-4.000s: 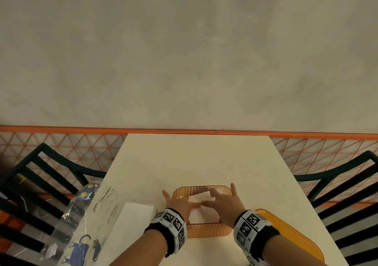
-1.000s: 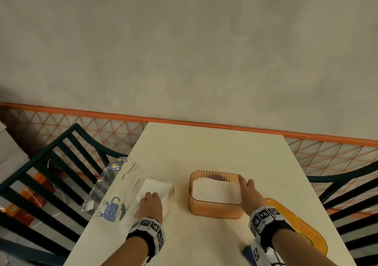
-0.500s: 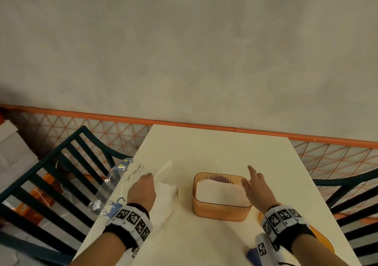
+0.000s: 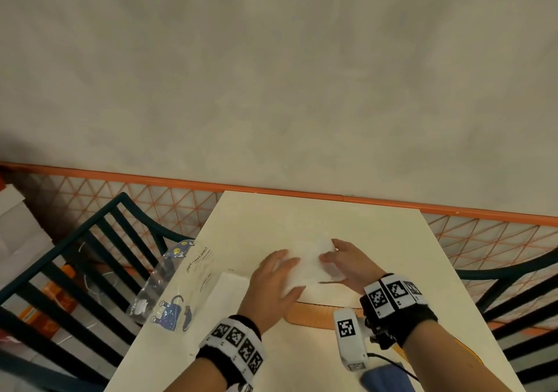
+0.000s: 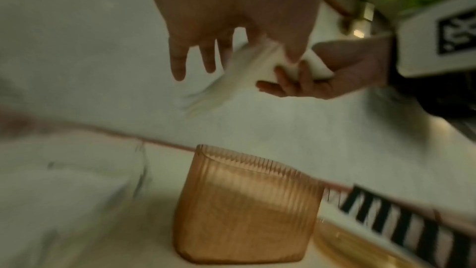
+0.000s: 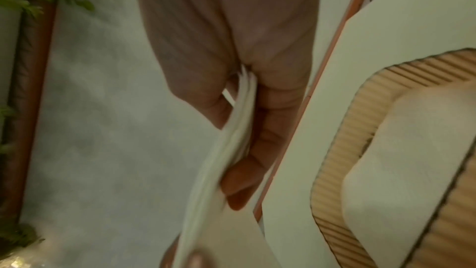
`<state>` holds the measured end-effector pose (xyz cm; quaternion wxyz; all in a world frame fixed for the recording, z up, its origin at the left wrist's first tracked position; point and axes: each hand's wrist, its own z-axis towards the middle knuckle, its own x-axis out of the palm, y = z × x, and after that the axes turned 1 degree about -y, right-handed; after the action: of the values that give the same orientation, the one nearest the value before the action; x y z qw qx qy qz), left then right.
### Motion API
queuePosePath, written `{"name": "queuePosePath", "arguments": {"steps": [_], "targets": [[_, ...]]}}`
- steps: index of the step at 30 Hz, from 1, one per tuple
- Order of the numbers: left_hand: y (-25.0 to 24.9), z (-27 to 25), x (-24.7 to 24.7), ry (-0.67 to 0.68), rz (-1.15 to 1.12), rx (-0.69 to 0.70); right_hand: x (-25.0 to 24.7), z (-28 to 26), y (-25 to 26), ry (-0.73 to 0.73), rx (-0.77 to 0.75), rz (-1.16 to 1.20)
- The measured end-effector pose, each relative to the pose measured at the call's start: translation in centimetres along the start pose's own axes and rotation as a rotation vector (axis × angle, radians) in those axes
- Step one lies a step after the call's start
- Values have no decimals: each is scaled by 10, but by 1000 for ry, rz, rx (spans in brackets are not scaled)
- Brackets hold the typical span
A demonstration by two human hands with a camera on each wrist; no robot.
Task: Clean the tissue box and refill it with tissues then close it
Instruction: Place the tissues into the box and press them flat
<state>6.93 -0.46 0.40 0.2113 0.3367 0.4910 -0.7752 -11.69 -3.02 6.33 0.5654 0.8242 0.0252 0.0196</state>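
The ribbed orange tissue box (image 4: 314, 313) stands open on the table, with white tissues (image 6: 412, 170) lying inside it. Just above it a stack of white tissues (image 4: 308, 268) is held by both hands. My left hand (image 4: 290, 274) pinches the stack's left end between thumb and forefinger, its other fingers spread. My right hand (image 4: 329, 256) grips the right end, thumb on one side and fingers (image 6: 247, 170) on the other. In the left wrist view the stack (image 5: 244, 72) hangs over the box (image 5: 244, 211).
A printed clear tissue wrapper (image 4: 181, 286) with more white tissues (image 4: 229, 286) lies at the table's left edge. The orange lid (image 5: 347, 248) lies right of the box, a blue cloth (image 4: 386, 376) near my right forearm. Dark slatted chairs (image 4: 75, 271) flank the white table (image 4: 302, 219).
My left hand lifted a stack of tissues from the wrapper and carried it right, over the box. My right hand left the box's rim and took the stack's other end.
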Motion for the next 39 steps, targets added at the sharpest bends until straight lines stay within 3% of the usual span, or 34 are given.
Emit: {"name": "queuePosePath", "arguments": {"steps": [2, 4, 7, 10, 13, 20, 25, 29, 33, 39], "targets": [[-1, -5, 1, -78, -374, -196, -6, -3, 7, -44, -56, -34], [-6, -4, 1, -129, -813, -482, -11, -7, 15, -41, -88, -22], [-3, 5, 3, -95, -1385, -863, -16, -10, 25, 15, -127, 19], [-5, 16, -2, 42, -1717, -898, -24, -10, 26, -5, -139, 12], [-14, 29, -6, 56, -1574, -891, -31, -8, 16, -106, -129, -88], [-22, 59, 1, -25, -688, -747, -43, 12, -6, -305, -30, -320], [-17, 74, 24, 85, -268, -659, -50, 29, -22, -361, 117, -720], [-3, 76, 50, 244, 71, -635, -52, 42, -45, -371, 197, -857], [8, 77, 63, 314, 308, -609, -48, 49, -61, -346, 222, -961], [17, 72, 67, 314, 500, -402, -48, 55, -71, -330, 159, -1053]]}}
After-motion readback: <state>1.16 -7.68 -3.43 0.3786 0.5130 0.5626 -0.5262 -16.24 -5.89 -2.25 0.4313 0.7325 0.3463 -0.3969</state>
